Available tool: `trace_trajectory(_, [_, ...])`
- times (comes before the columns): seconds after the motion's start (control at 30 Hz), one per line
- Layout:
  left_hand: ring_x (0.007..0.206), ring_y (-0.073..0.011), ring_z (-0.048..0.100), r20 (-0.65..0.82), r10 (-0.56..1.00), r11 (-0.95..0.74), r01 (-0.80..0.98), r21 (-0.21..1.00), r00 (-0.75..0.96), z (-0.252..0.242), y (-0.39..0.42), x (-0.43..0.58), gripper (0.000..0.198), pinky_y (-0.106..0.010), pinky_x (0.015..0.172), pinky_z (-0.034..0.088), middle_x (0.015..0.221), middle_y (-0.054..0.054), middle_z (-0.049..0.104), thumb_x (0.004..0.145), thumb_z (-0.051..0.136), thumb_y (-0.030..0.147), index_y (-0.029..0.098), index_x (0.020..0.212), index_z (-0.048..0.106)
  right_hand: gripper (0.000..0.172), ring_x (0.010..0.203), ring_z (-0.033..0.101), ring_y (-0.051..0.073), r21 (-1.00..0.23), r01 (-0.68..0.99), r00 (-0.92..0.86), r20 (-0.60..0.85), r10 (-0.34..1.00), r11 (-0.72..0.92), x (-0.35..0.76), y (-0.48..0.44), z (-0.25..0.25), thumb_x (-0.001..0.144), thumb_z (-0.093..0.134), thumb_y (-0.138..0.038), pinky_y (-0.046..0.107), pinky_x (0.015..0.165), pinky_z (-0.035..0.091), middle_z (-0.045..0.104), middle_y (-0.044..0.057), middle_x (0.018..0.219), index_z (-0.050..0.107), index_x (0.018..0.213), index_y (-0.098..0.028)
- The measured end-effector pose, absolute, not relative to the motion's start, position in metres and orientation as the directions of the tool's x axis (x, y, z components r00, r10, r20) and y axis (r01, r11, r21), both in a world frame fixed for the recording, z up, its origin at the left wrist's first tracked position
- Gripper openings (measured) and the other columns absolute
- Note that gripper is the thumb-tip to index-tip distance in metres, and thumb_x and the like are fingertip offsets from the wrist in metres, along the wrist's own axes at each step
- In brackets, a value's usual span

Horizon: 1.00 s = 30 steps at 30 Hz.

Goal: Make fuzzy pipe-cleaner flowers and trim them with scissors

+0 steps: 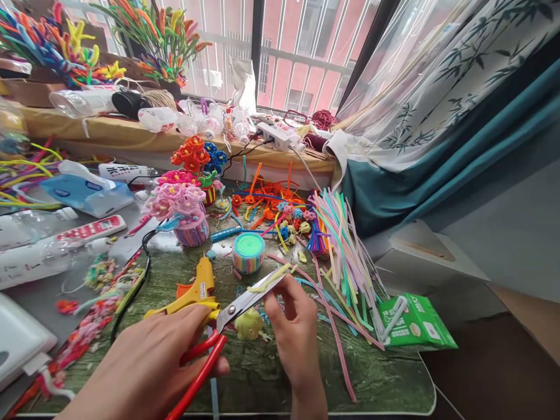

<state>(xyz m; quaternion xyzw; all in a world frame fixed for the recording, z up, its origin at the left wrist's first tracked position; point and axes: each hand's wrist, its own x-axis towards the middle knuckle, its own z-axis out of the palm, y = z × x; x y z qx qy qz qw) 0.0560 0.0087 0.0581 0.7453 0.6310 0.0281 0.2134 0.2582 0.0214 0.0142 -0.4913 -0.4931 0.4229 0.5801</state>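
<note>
My left hand [153,350] is closed around the red-handled scissors [234,310], whose blades point up and to the right. My right hand [293,326] pinches near the blade tips, its thumb and finger on a pale yellow pipe cleaner [266,284] lying along the blades. Below the blades rests a fuzzy yellow ball [248,324]. Just beyond my left hand a yellow glue gun [202,286] lies on the table. Behind the scissors stands a round striped pot [248,254] with a turquoise top.
Pink pipe-cleaner flowers in a pot [192,230] stand farther back. A bundle of pastel pipe cleaners [341,233] and a green packet [415,324] lie right, with loose pink strands [339,344] nearby. A black cable [142,274], plastic bottles [39,256] and a tissue pack [87,189] crowd the left.
</note>
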Motion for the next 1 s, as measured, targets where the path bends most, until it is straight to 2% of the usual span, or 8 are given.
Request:
trace_trajectory(0.1, [0.097,-0.0358,0.08,-0.374,0.905,-0.082,0.946,0.313,0.202,0.062,0.012,0.06,0.032,-0.041,0.08,0.05,0.096,-0.003,0.087,0.086,0.05,0.056,0.031,0.092,0.069,0.019,0.076,0.06,0.018,-0.984,0.007,0.164,0.178,0.97,0.179,0.256,0.02,0.016,0.097,0.065,-0.03,0.029,0.072,0.048,0.063,-0.002,0.078,0.067,0.08,-0.022])
trace_trajectory(0.23, [0.107,-0.0369,0.079,-0.407,0.891,-0.06,0.941,0.333,0.201,0.061,0.013,0.064,0.042,-0.042,0.088,0.054,0.107,-0.007,0.087,0.086,0.047,0.064,0.029,0.094,0.07,0.021,0.073,0.061,0.018,-0.981,0.033,0.178,0.194,0.965,0.191,0.252,0.021,0.018,0.098,0.065,-0.03,0.029,0.07,0.048,0.065,-0.001,0.077,0.067,0.079,-0.022])
trace_trajectory(0.43, [0.088,-0.0337,0.079,-0.345,0.921,-0.062,0.945,0.321,0.178,0.048,0.008,0.059,0.058,-0.039,0.077,0.051,0.089,-0.003,0.085,0.089,0.045,0.082,0.031,0.087,0.072,0.02,0.069,0.061,0.017,-0.969,0.087,0.2,0.243,0.949,0.23,0.253,0.021,0.019,0.097,0.066,-0.026,0.027,0.066,0.047,0.065,-0.002,0.074,0.067,0.078,-0.022])
trace_trajectory(0.57, [0.098,-0.0348,0.078,-0.404,0.893,-0.066,0.944,0.323,0.201,0.058,0.01,0.062,0.042,-0.04,0.082,0.049,0.098,-0.005,0.086,0.088,0.051,0.067,0.031,0.088,0.071,0.021,0.069,0.06,0.017,-0.963,0.138,0.185,0.253,0.95,0.23,0.255,0.02,0.02,0.098,0.063,-0.026,0.027,0.067,0.047,0.063,-0.002,0.075,0.065,0.077,-0.023])
trace_trajectory(0.77, [0.085,-0.0295,0.075,-0.411,0.891,-0.05,0.942,0.333,0.192,0.064,0.01,0.069,0.028,-0.036,0.074,0.045,0.085,-0.003,0.08,0.081,0.053,0.056,0.029,0.072,0.052,0.02,0.069,0.058,0.016,-0.952,0.184,0.15,0.273,0.95,0.245,0.253,0.02,0.021,0.096,0.061,-0.023,0.027,0.065,0.045,0.063,-0.002,0.075,0.064,0.076,-0.023])
trace_trajectory(0.87, [0.081,-0.0279,0.075,-0.356,0.914,-0.062,0.936,0.346,0.192,0.051,0.009,0.064,0.031,-0.034,0.072,0.045,0.08,-0.001,0.079,0.084,0.055,0.059,0.03,0.073,0.055,0.02,0.069,0.059,0.017,-0.952,0.178,0.138,0.273,0.952,0.248,0.253,0.02,0.02,0.096,0.062,-0.023,0.027,0.065,0.045,0.063,-0.003,0.074,0.064,0.076,-0.023])
trace_trajectory(1.0, [0.082,-0.0303,0.077,-0.288,0.939,-0.088,0.942,0.324,0.187,0.03,0.004,0.054,0.039,-0.035,0.072,0.045,0.082,-0.001,0.082,0.088,0.054,0.068,0.032,0.083,0.068,0.021,0.07,0.059,0.017,-0.957,0.162,0.113,0.261,0.959,0.242,0.254,0.02,0.02,0.096,0.062,-0.024,0.027,0.066,0.044,0.062,-0.003,0.075,0.062,0.076,-0.024])
